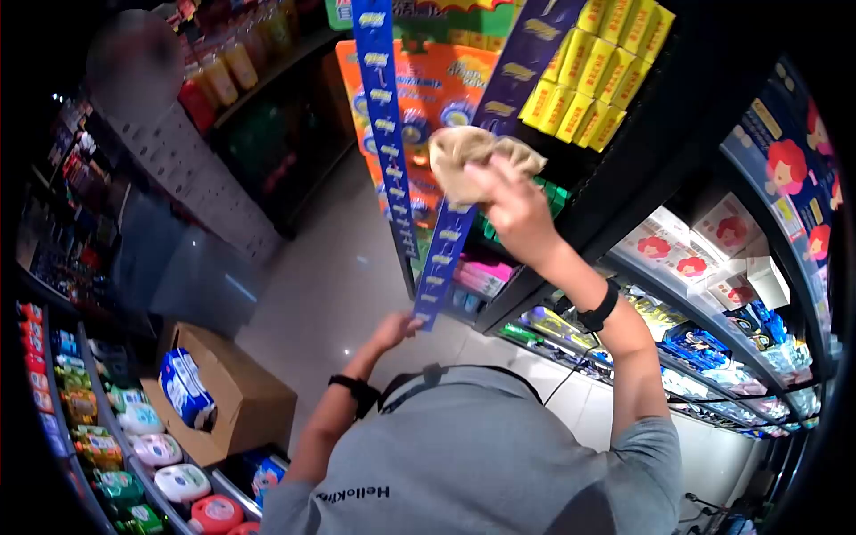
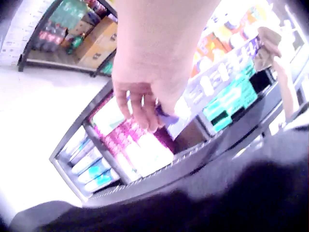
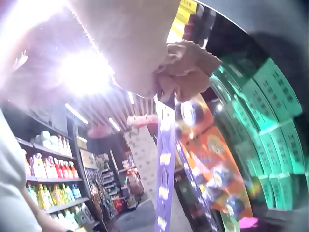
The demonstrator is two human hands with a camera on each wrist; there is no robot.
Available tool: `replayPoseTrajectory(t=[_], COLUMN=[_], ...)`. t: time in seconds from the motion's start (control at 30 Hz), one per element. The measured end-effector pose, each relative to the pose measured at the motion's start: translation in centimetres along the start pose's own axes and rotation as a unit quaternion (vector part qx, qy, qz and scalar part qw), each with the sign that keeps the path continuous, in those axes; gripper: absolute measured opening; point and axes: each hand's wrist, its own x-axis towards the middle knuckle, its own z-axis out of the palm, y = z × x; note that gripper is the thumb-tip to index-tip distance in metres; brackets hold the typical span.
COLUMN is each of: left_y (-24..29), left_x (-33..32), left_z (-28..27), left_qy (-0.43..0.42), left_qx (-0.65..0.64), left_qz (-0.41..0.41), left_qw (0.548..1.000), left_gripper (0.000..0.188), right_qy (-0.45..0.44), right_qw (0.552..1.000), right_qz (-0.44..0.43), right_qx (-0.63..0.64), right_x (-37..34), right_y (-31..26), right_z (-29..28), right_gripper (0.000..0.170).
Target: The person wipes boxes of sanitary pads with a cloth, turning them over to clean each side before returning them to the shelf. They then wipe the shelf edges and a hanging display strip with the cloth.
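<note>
My right hand [image 1: 517, 209] grips a crumpled tan cloth [image 1: 464, 169] over a long purple hanging display strip [image 1: 441, 259] with hooks down its face. In the right wrist view, the cloth [image 3: 195, 72] wraps around the upper part of the strip [image 3: 165, 159]. Down at the strip's lower end, my left hand [image 1: 392, 332] pinches its tip between thumb and fingers. The left wrist view shows that hand [image 2: 147, 92] with curled fingers and a bit of purple at the fingertips. A second, blue strip [image 1: 385, 125] hangs to the left.
Behind the strips stands an orange display panel [image 1: 428, 89]. Yellow boxes [image 1: 593, 76] and green boxes [image 3: 270, 130] fill the shelf beside it. Shelves of white boxes [image 1: 660, 241] line the right. An open cardboard box [image 1: 254, 415] sits at lower left, near shelved bottles [image 1: 183, 481].
</note>
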Motion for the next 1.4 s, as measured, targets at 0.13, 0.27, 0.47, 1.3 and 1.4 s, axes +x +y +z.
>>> replayPoseTrajectory(t=[0.13, 0.27, 0.47, 1.3, 1.4], left_y=[1.0, -0.9, -1.0, 7.3, 5.6], left_x=[1.5, 3.8, 5.1, 6.0, 5.4], left_z=[-1.3, -2.8, -8.1, -18.8, -18.2], left_qy=[-0.053, -0.125, 0.027, 0.010, -0.055], left_qx=[-0.008, 0.124, 0.109, -0.238, -0.295], left_qz=[-0.005, 0.029, -0.006, 0.264, 0.222], left_qw=[0.999, 0.984, 0.994, 0.935, 0.928], left_gripper=[0.034, 0.035, 0.046, 0.012, 0.014], right_qy=[-0.214, -0.250, -0.314, -0.044, -0.075], right_qw=[0.962, 0.935, 0.641, 0.967, 0.967], right_qz=[0.027, 0.031, 0.464, 0.251, 0.242], right_qx=[0.165, 0.249, 0.524, -0.008, -0.040], right_x=[-4.4, -7.8, -9.1, 13.4, 15.1], right_y=[-3.5, -3.7, -4.1, -6.9, -8.3], right_z=[2.4, 5.8, 5.1, 10.4, 9.3], right_gripper=[0.009, 0.012, 0.040, 0.040, 0.040])
